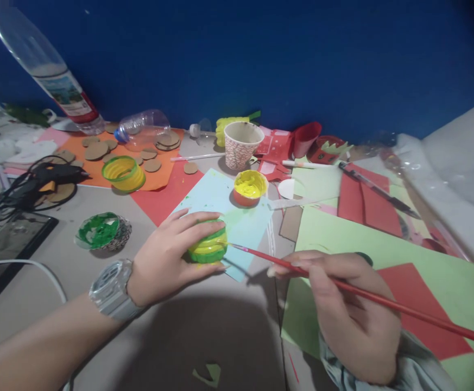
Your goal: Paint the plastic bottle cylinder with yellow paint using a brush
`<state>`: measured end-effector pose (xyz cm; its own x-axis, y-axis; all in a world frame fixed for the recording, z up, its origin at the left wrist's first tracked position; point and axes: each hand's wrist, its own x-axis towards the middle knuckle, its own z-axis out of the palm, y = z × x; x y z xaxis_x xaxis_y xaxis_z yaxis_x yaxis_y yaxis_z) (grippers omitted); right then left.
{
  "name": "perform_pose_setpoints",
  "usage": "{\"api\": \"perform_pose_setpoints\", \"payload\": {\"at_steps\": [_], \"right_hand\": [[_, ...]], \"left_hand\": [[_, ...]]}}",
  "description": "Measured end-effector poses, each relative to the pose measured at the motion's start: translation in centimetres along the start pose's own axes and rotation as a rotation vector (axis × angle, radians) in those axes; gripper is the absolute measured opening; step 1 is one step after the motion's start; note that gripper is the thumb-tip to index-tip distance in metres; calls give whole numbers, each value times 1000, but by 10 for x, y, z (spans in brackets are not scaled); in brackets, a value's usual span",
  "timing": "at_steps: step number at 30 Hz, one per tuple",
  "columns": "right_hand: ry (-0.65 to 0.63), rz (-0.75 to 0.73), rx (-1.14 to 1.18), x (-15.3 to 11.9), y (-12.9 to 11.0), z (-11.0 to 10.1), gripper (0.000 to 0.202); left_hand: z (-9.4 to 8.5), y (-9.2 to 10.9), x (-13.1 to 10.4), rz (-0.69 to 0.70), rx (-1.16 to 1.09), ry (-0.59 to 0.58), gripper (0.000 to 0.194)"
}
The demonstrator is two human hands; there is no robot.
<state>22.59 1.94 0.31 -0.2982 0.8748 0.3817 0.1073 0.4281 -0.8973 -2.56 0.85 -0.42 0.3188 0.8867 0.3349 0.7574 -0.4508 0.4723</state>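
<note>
Blue wall [261, 65] fills the back, w/ a grey table [237, 331] running up to it. Lt-green sheet [334, 233] covers much of the R side, part under the R hand; orange sheet [159, 176] far L, lt-blue sheet [204, 190] in the middle. Tall clear bottle [68, 98] tilted nr the wall, far L.

Hands are apart, both busy. L hand [167, 255], w/ a pale watch [112, 285] on its wrist, is wrapped round a yellow-&-green striped piece [208, 247], fingers over the top, thumb along the near side. R hand [346, 309] pinches a long red paintbrush [367, 296], its tip at the yellow band of the piece. Piece is by the near L edge of the lt-blue sheet; can't tell if it rests there or is held up a bit.

Patterned paper cup [242, 146] stands upright behind, pot of yellow paint [250, 187] just in front of it. Dish of green paint [102, 231] on the table L of the L hand; yellow-green ring [125, 174] behind that, on the orange sheet's near edge. Smallest: brown discs [96, 151] scattered on orange, & a green scrap [212, 374] at the near edge
</note>
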Motion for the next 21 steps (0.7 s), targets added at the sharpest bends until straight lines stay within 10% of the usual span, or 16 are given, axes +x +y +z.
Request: {"api": "perform_pose_setpoints", "payload": {"at_steps": [21], "right_hand": [[59, 75, 162, 3, -1, 4, 18]], "left_hand": [[-1, -1, 0, 0, -26, 18, 51]]}}
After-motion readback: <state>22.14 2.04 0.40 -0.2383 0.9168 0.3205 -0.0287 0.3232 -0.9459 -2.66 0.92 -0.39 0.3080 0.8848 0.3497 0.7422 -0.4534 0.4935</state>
